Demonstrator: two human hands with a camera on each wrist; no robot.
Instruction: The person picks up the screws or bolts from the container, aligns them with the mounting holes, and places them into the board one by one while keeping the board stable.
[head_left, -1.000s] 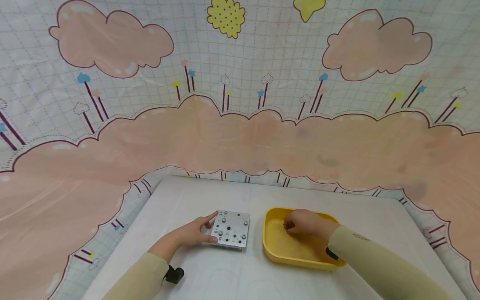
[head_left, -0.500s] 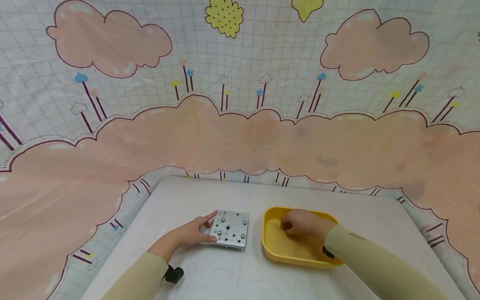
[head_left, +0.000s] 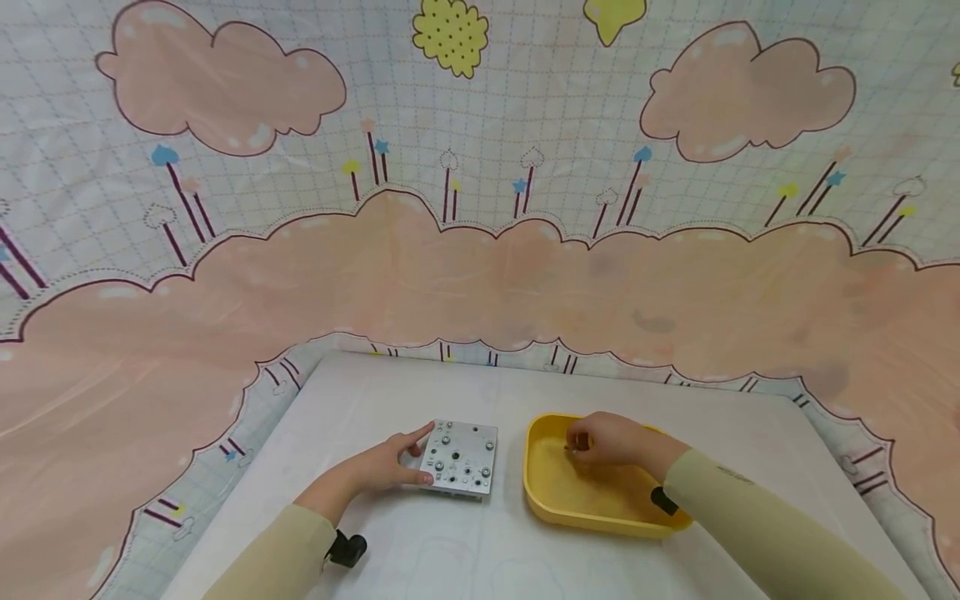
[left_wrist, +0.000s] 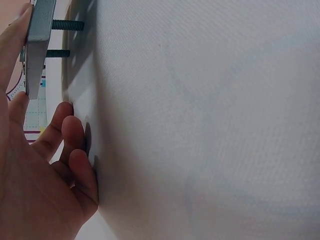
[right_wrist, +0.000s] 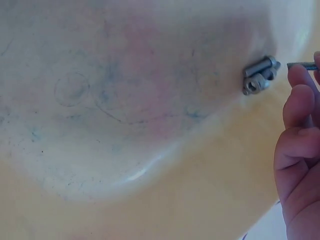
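Observation:
A square silver metal plate with several holes and screw heads stands slightly above the white table on screws whose threaded ends stick out beneath it. My left hand grips the plate at its left side, index finger at the far corner and thumb at the near one; its other fingers curl low beside the table. Inside the yellow tray my right hand pinches a small screw, its threaded shank showing between the fingertips. More loose metal screws lie clustered on the tray floor near these fingertips.
The tray stands right of the plate, with a raised rim all round. White cloth covers the table. Behind it hangs a patterned curtain with clouds, which also runs down both sides.
My right hand has shifted slightly up and right inside the tray, and its fingers have changed their pinch. The left hand and the plate stay where they were.

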